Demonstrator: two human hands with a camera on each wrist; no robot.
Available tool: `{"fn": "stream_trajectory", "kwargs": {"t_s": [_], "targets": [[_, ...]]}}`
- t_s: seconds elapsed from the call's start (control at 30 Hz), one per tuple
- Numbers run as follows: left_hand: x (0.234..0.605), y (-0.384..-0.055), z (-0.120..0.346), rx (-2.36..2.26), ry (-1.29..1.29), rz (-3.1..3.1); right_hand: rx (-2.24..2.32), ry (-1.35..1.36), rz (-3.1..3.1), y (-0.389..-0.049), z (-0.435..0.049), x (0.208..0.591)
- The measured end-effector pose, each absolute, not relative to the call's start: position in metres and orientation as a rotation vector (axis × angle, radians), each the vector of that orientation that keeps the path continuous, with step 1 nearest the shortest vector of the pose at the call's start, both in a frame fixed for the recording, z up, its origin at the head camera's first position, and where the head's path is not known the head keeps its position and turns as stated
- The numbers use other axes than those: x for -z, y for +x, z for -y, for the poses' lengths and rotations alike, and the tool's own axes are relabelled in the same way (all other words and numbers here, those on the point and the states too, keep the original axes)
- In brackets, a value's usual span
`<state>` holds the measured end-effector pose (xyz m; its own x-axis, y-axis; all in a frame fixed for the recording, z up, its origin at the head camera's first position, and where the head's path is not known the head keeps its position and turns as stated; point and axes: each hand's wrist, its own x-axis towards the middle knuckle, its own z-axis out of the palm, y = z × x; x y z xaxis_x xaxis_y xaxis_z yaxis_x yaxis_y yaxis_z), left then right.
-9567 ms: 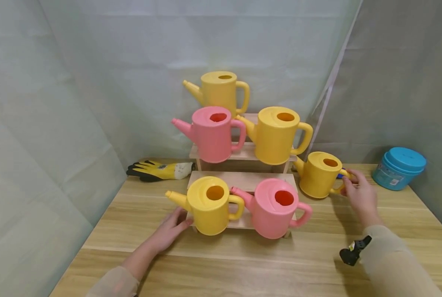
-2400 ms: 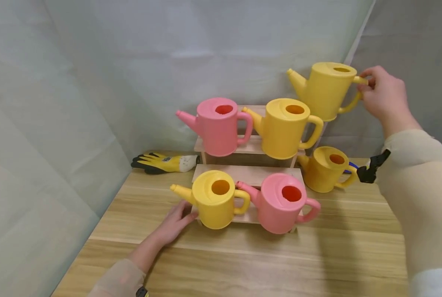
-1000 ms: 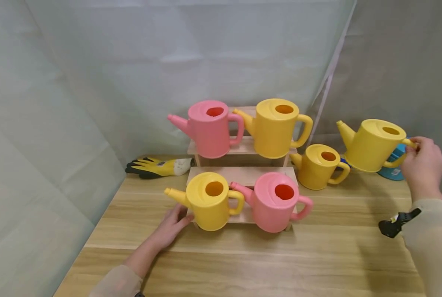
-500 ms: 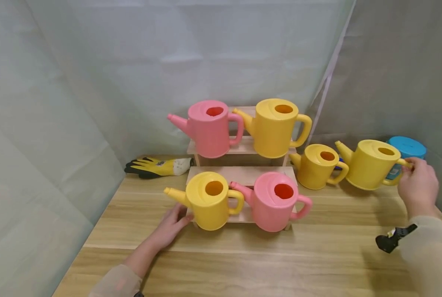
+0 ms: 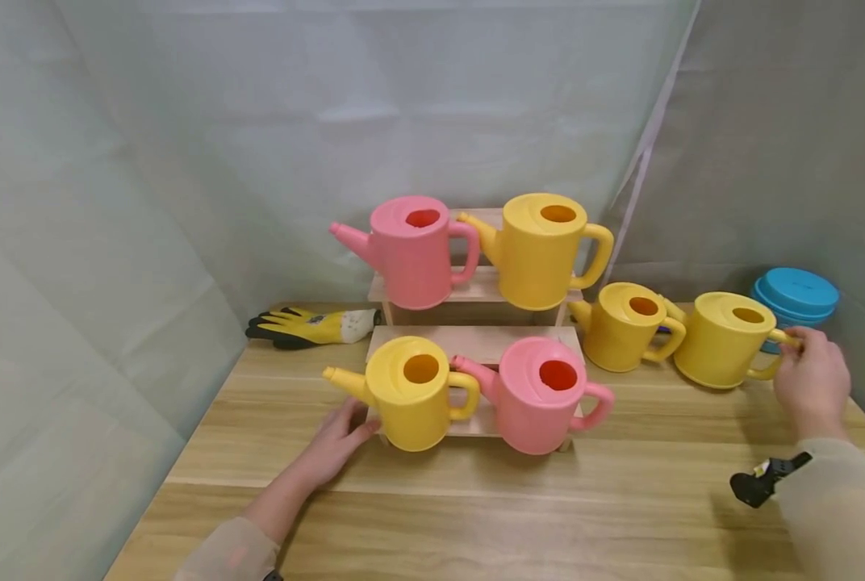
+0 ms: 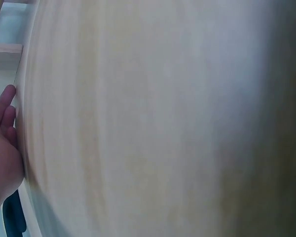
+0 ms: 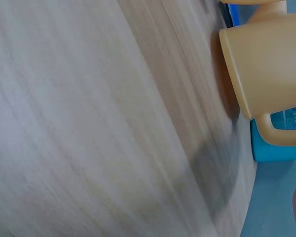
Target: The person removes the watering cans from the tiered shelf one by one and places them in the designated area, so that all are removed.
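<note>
My right hand pinches the handle of a yellow watering can low at the right of the table; whether its base touches the wood cannot be told. In the right wrist view that watering can fills the upper right. Just left of it a smaller-looking yellow watering can stands on the table. My left hand rests against the left front corner of a wooden stepped stand; its fingers are extended. The stand bears a pink can and yellow can above, yellow and pink below.
A blue lidded tub is behind the held can at the right. Yellow and black work gloves lie left of the stand. A blue thing shows partly behind the cans. Grey cloth hangs round the wooden table.
A yellow watering can has left the top of the stand in my right hand, travelling right and then down beside the other can on the table. The left hand has stayed at the stand.
</note>
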<state>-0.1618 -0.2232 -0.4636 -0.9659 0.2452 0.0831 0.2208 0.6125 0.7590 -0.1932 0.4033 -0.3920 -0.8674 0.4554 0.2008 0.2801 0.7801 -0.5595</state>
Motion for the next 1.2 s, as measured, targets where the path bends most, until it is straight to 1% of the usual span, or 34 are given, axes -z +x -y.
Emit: {"fn": "stream_trajectory", "kwargs": {"t_s": [0.23, 0.63, 0.87, 1.2], "targets": [[0.462, -0.161, 0.224, -1.310, 0.397, -2.793, -0.821, -0.629, 2.626, -0.195, -0.400, 0.395], [0.462, -0.160, 0.225, -1.304, 0.410, -2.816, -0.855, -0.603, 2.611, -0.206, -0.396, 0.394], [0.461, -0.160, 0.221, -1.304, 0.388, -2.780, -0.938, -0.699, 2.607, -0.207, -0.397, 0.394], [0.461, -0.159, 0.223, -1.290, 0.374, -2.793, -0.984, -0.715, 2.611, -0.211, -0.397, 0.395]]}}
